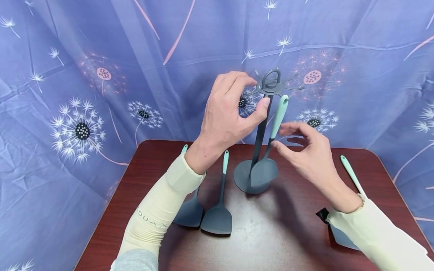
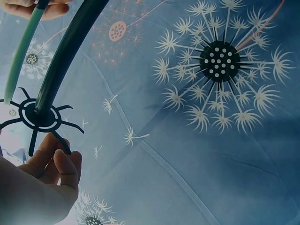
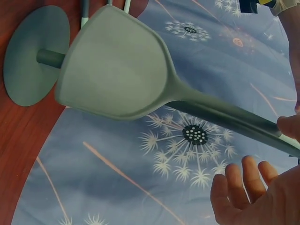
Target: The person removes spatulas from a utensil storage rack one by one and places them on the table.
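Note:
A dark grey utensil stand (image 1: 261, 130) with a round base and a ring of hooks stands upright at the back of the table. Thumb and curled fingers of my left hand (image 1: 225, 107) hold the hook ring at its left side. From a front right hook hangs a turner (image 1: 264, 171) with a mint-green handle, its blade in front of the pole. My right hand (image 1: 306, 150) is beside that handle. In the right wrist view, the thumb (image 3: 288, 127) touches the turner's neck while the other fingers (image 3: 234, 185) are spread apart from it.
Two more turners lie left of the base, one in full view (image 1: 217, 218) and one partly behind the left forearm (image 1: 190, 212). Another turner (image 1: 352, 175) lies at the right, partly under the right sleeve. A blue dandelion-patterned cloth (image 1: 176, 86) hangs behind the brown table (image 1: 264, 244).

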`<action>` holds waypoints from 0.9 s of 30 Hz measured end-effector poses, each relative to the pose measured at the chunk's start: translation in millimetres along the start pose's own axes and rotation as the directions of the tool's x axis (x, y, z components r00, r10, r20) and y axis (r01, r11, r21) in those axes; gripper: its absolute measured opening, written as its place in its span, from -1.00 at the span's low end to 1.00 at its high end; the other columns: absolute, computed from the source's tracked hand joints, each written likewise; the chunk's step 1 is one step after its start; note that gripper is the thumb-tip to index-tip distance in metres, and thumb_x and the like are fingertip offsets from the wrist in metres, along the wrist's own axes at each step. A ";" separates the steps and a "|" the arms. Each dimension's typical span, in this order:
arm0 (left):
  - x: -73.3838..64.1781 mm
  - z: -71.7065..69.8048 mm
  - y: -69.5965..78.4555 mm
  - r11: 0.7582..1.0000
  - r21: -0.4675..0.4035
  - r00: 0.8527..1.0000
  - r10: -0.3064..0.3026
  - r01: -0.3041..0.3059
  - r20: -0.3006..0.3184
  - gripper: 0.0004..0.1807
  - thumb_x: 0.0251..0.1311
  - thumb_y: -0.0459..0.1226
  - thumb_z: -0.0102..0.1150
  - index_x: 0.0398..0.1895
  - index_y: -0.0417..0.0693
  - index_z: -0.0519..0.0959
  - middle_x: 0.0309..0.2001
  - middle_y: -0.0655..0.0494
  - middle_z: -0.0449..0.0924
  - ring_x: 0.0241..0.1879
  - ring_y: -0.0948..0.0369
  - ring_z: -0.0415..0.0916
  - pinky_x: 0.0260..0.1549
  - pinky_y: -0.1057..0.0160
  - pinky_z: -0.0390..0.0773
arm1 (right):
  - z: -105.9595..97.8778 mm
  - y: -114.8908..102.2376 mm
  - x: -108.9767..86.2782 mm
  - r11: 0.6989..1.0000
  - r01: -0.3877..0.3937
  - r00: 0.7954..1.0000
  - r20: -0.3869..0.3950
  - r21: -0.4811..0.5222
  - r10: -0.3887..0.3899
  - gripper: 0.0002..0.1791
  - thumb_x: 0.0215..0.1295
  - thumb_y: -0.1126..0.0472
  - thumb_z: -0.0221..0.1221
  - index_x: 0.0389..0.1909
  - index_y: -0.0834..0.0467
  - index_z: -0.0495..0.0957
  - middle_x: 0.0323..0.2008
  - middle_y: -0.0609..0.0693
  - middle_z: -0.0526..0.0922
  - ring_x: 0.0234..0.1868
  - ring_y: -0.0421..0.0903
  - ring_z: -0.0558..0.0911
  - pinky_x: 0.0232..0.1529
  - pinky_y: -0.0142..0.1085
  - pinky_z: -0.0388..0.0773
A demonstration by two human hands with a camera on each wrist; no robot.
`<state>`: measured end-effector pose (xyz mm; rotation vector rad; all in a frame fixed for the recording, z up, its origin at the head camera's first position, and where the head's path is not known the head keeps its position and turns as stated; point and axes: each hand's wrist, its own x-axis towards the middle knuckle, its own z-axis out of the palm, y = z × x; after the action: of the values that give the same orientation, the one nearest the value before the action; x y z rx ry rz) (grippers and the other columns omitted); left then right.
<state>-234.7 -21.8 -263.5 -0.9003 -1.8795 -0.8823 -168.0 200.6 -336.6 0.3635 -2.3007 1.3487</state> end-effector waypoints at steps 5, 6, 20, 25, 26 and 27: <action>0.2 0.1 0.1 1.000 0.000 1.000 0.006 -0.006 -0.007 -0.57 0.33 0.02 0.22 -0.06 -0.16 0.70 -0.03 0.06 0.66 0.04 0.04 0.50 0.17 0.23 0.45 | 3.7 -4.7 1.0 1.000 0.024 0.999 -0.035 0.017 -0.024 -0.53 0.15 0.36 0.55 0.09 0.08 0.71 -0.15 -0.07 0.74 -0.08 -0.22 0.73 0.01 -0.45 0.68; 0.3 0.1 0.2 1.000 0.000 1.000 0.006 -0.006 -0.007 -0.57 0.33 0.02 0.22 -0.06 -0.17 0.70 -0.03 0.06 0.66 0.04 0.04 0.50 0.17 0.23 0.45 | 4.5 -5.5 1.0 0.999 0.029 0.999 -0.043 0.023 -0.028 -0.54 0.14 0.36 0.55 0.08 0.10 0.71 -0.15 -0.04 0.74 -0.08 -0.21 0.73 0.00 -0.46 0.68; -1.1 0.3 0.1 1.000 0.008 1.000 -0.011 0.011 0.004 -0.57 0.33 0.02 0.22 -0.04 -0.16 0.70 -0.01 0.06 0.66 0.08 0.04 0.49 0.21 0.23 0.45 | 15.4 -21.0 2.4 0.987 0.113 0.988 -0.119 0.112 -0.100 -0.66 0.16 0.49 0.48 -0.05 0.32 0.66 -0.24 0.12 0.73 -0.23 -0.13 0.74 -0.24 -0.46 0.72; -0.8 0.8 0.2 1.000 0.006 1.000 -0.011 0.011 0.007 -0.57 0.34 0.02 0.21 -0.04 -0.16 0.70 0.00 0.06 0.66 0.08 0.04 0.49 0.21 0.23 0.45 | 15.9 -33.0 0.9 0.989 0.091 0.988 -0.135 0.112 -0.076 -0.71 0.19 0.48 0.45 -0.09 0.34 0.64 -0.29 0.13 0.71 -0.28 -0.18 0.70 -0.32 -0.51 0.69; -0.8 0.9 0.2 1.000 0.006 1.000 -0.010 0.010 0.007 -0.57 0.34 0.02 0.21 -0.04 -0.16 0.70 -0.01 0.06 0.66 0.08 0.03 0.49 0.21 0.23 0.45 | 15.9 -35.5 0.8 0.989 0.088 0.988 -0.138 0.118 -0.072 -0.73 0.19 0.48 0.44 -0.10 0.35 0.64 -0.30 0.14 0.71 -0.29 -0.18 0.70 -0.31 -0.51 0.68; -0.7 1.0 0.1 1.000 0.006 1.000 -0.009 0.009 0.007 -0.57 0.34 0.02 0.21 -0.04 -0.16 0.70 -0.01 0.06 0.66 0.08 0.03 0.49 0.21 0.23 0.45 | 16.1 -37.8 0.8 0.989 0.085 0.988 -0.141 0.125 -0.068 -0.74 0.20 0.48 0.44 -0.12 0.35 0.64 -0.31 0.14 0.71 -0.30 -0.18 0.70 -0.30 -0.51 0.68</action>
<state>-234.7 -21.1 -264.5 -0.8930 -1.8930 -0.8795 -156.1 168.2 -314.5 0.3847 -2.0727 1.4432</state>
